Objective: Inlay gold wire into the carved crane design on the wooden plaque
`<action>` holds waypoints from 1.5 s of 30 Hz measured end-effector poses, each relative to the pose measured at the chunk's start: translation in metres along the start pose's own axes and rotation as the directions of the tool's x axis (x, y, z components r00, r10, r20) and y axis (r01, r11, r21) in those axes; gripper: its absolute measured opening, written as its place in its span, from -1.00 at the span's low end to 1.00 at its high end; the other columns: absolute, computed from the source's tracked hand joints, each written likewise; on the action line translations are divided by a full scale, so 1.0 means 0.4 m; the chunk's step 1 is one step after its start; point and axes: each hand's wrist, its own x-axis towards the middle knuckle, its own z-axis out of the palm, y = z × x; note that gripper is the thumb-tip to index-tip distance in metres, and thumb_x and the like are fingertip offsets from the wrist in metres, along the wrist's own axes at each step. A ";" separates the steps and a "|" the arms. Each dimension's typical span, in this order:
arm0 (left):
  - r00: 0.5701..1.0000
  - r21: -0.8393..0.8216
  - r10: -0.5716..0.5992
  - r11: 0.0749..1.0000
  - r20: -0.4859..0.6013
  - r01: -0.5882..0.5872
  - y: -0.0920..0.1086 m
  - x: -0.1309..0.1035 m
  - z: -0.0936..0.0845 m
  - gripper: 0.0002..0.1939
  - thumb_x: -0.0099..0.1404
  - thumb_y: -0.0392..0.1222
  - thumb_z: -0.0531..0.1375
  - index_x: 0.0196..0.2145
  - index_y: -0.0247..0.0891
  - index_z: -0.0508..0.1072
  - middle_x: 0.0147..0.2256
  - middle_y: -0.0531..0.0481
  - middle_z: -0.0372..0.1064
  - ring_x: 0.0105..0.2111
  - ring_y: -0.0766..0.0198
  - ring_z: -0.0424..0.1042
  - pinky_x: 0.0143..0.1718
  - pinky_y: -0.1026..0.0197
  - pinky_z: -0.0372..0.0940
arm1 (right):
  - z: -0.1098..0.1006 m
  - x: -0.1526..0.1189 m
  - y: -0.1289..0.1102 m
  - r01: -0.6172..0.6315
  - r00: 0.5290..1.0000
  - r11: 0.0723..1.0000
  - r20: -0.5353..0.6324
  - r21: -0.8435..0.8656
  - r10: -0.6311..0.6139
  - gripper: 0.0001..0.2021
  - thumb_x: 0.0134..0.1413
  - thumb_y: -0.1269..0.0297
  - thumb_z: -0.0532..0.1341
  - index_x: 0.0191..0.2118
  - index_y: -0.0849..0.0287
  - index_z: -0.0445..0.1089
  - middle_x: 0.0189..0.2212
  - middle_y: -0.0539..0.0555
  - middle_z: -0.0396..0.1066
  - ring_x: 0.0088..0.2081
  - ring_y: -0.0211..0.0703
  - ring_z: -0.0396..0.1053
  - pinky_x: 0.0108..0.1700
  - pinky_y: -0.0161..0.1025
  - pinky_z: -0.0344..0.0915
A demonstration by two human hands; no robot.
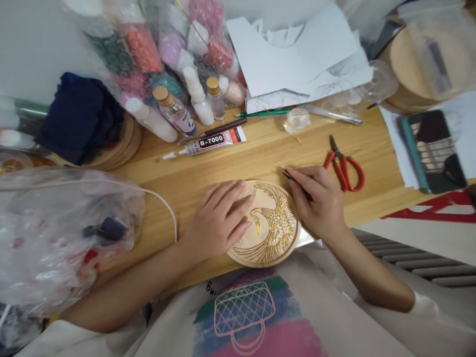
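Note:
A round wooden plaque (278,225) with a gold bird design lies on the wooden table near its front edge. My left hand (220,218) rests on the plaque's left side, palm down with the fingers spread, and holds nothing. At the plaque's upper right, my right hand (318,198) pinches a thin dark-tipped tool (287,174), which looks like tweezers; most of it is hidden by the fingers. Its tip points left, over the table just beyond the plaque. Red-handled pliers (344,166) lie right beside my right hand.
Behind the plaque lie a glue tube (215,143), a dark-handled tool (223,127), small bottles (174,111) and papers (297,54). Plastic bags (63,238) and a white cable (167,206) are at left. A phone (435,148) lies at right.

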 end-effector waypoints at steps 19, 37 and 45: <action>0.997 -0.048 0.025 0.998 -0.073 -0.028 0.001 -0.008 0.010 -0.70 0.36 -0.20 0.12 -0.02 -0.36 0.48 0.09 -0.35 0.31 0.16 -0.11 0.23 0.12 -0.22 0.23 | 0.005 -0.003 0.009 -0.046 0.999 0.997 -0.022 0.059 0.047 -0.72 0.22 0.40 0.15 0.00 0.14 0.49 -0.26 0.15 0.49 -0.23 -0.11 0.47 -0.21 -0.11 0.44; 0.954 -0.140 -0.158 0.982 -0.253 0.126 -0.011 -0.020 0.025 -0.67 0.40 -0.23 0.06 0.07 -0.30 0.42 0.04 -0.26 0.33 0.08 0.05 0.31 0.08 -0.10 0.30 | 0.031 -0.012 0.023 -0.098 0.992 0.994 -0.086 -0.036 0.095 -0.79 0.17 0.35 0.17 -0.16 0.14 0.54 -0.33 0.13 0.49 -0.29 -0.08 0.44 -0.24 -0.09 0.43; 0.952 0.330 0.128 0.943 -0.278 -0.031 0.034 -0.004 0.002 -0.65 0.36 -0.33 0.01 0.04 -0.30 0.44 0.02 -0.21 0.44 0.10 0.09 0.35 0.16 -0.04 0.25 | 0.030 -0.004 0.022 -0.026 0.987 1.000 -0.157 -0.003 0.025 -0.78 0.12 0.40 0.14 -0.22 0.20 0.54 -0.36 0.15 0.49 -0.32 -0.05 0.46 -0.26 -0.09 0.46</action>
